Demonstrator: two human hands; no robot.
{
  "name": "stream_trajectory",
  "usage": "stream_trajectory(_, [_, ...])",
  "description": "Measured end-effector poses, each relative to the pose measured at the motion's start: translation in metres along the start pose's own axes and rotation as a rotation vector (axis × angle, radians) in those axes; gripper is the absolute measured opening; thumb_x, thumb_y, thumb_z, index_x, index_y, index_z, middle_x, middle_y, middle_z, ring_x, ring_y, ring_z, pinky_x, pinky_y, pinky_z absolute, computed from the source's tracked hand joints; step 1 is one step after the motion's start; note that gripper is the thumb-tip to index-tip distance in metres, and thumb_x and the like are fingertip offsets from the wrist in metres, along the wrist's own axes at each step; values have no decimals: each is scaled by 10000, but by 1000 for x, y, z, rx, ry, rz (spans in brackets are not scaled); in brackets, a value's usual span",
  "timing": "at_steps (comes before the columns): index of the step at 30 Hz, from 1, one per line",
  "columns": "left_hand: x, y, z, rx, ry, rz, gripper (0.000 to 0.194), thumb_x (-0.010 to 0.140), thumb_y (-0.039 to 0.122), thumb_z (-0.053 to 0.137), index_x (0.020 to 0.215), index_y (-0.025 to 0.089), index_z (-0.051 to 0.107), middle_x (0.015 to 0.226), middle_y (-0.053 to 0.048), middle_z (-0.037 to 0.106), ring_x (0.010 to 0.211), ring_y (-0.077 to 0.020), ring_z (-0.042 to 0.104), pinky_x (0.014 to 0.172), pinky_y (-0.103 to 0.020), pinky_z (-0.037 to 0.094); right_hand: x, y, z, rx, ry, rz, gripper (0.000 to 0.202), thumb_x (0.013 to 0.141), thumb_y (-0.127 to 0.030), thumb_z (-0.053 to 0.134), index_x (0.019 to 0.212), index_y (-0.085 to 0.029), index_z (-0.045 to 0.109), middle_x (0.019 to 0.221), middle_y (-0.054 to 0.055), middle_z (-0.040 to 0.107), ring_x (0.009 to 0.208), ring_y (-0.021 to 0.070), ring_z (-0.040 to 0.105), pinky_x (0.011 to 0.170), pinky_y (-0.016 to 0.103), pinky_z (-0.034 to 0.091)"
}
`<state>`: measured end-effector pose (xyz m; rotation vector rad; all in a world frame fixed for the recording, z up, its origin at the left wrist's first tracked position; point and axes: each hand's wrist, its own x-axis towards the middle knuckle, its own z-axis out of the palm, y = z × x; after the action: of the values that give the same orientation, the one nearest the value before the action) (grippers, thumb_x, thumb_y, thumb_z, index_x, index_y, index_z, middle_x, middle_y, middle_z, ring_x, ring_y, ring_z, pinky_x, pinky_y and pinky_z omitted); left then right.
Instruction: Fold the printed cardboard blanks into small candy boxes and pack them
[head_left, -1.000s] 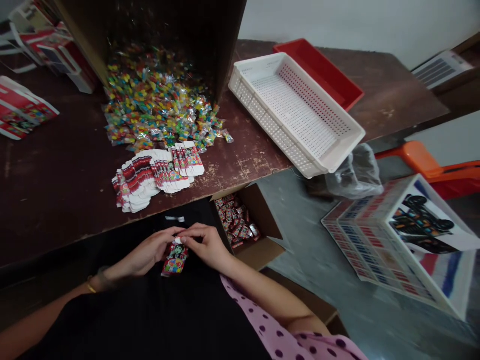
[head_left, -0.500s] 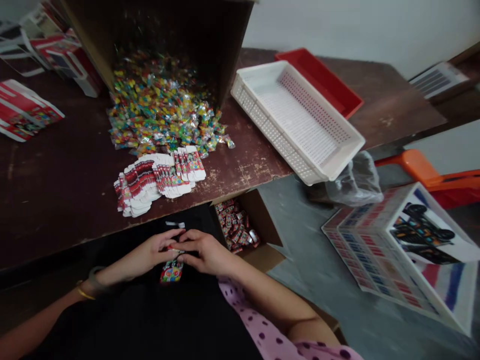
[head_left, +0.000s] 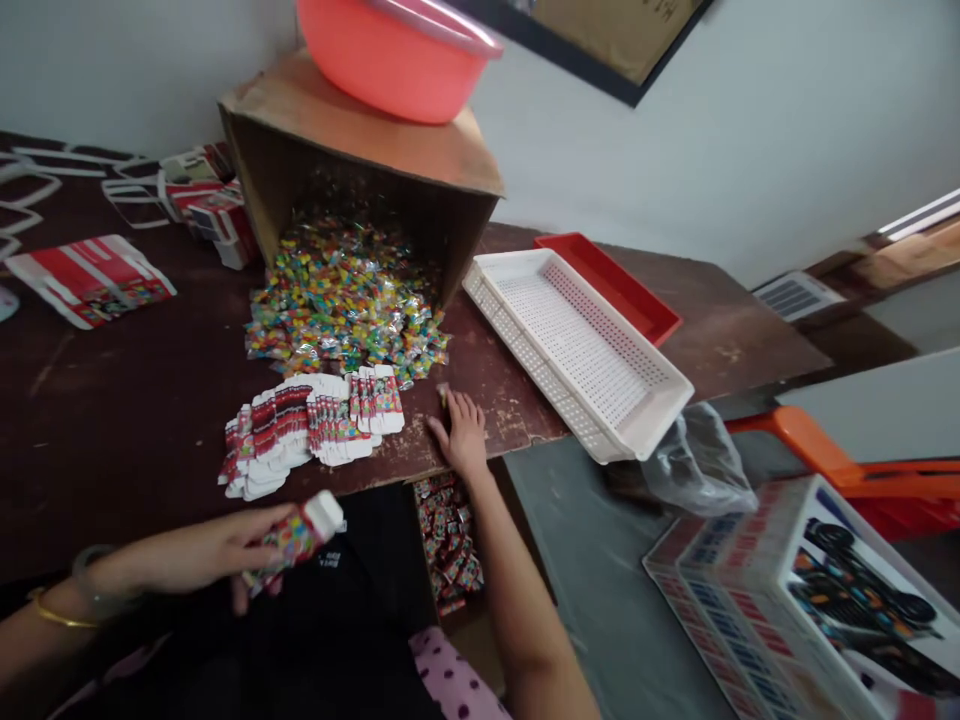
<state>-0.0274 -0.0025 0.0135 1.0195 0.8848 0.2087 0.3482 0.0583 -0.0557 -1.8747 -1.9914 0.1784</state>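
Note:
My left hand (head_left: 225, 552) is closed around a small printed carton (head_left: 295, 537), whose white end flap points up and to the right. My right hand (head_left: 465, 430) lies over the table near its front edge, thumb and fingers apart. Its fingertips reach a small clear candy packet (head_left: 443, 392); whether they press on it I cannot tell. Beside that hand, to its left, a fanned row of flat red-and-white cartons (head_left: 322, 420) lies on the table. Behind them, a heap of colourful candy packets (head_left: 352, 300) spills from a cardboard box (head_left: 367, 150) on its side.
A pink basin (head_left: 397, 60) rests on the cardboard box. To the right are a white perforated tray (head_left: 585, 345) and a red tray (head_left: 615, 285). Below the table edge, an open box holds filled cartons (head_left: 450, 540). A printed bin (head_left: 750, 590) and orange chair (head_left: 817, 445) stand at right.
My right hand has left the carton and reached forward to the candy packet on the table. The left hand moved left, keeping the carton. The view has tilted upward, showing the basin.

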Motion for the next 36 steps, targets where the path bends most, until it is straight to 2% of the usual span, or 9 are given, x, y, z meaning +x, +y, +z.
stream_trajectory(2, [11,6,10,-100,19,11,456,833,400,644,1254,239,570,1028,-105,679,900,-267,655,567,-279,562,-51,-20,13,29,24,-64,756,865,-529,593,1475,-156,346,1460,170,441,1374,341,338,1136,555,188])
stream_trajectory(6, [39,6,32,-172,57,55,454,824,369,661,1230,208,537,968,-87,644,832,-224,623,518,-245,532,-104,-68,15,283,26,-103,315,949,-328,520,1216,-191,615,1115,109,669,1077,250,572,983,440,404])
stream_trajectory(9, [52,2,42,-105,93,55,399,806,410,669,1114,169,586,871,-63,629,758,-199,604,467,-219,495,-94,-98,-8,623,-35,-54,179,960,-281,517,999,-206,674,887,49,685,858,179,607,798,308,475])
stream_trajectory(15, [50,3,44,3,191,67,393,749,414,706,1018,150,594,783,-25,615,688,-173,579,426,-203,461,-54,-121,-56,868,17,-25,159,936,-299,565,881,-207,682,911,39,658,914,175,592,838,304,451])
stream_trajectory(19, [45,4,53,-16,199,131,391,765,349,689,1078,147,571,803,-23,623,703,-172,585,441,-210,482,-53,-138,-43,839,35,6,145,889,-307,634,810,-207,703,883,30,652,888,175,586,848,321,427])
stream_trajectory(25, [40,3,63,-139,157,97,295,774,275,674,1024,154,577,818,-35,644,710,-177,612,434,-206,484,-52,-163,-27,713,350,187,164,861,-339,668,765,-208,685,890,35,626,935,200,555,911,366,376])
stream_trajectory(32, [36,8,60,-280,265,120,331,774,365,704,1035,175,630,821,-32,639,738,-193,617,454,-215,496,-66,-166,-24,757,86,16,213,929,-282,548,808,-230,716,1084,44,623,1083,212,511,1001,414,336])
stream_trajectory(34, [35,7,58,-344,242,109,401,844,505,597,1053,167,649,837,-65,671,747,-217,637,461,-237,500,-73,-161,-22,898,52,60,210,934,-304,526,948,-254,729,1200,54,574,1118,215,509,990,407,380])
stream_trajectory(36, [35,6,56,-377,224,99,495,883,578,485,1054,151,666,823,-90,691,733,-232,645,457,-252,496,-76,-156,-19,1150,-39,218,242,900,-336,573,1104,-265,683,1153,61,584,959,184,576,839,348,483])
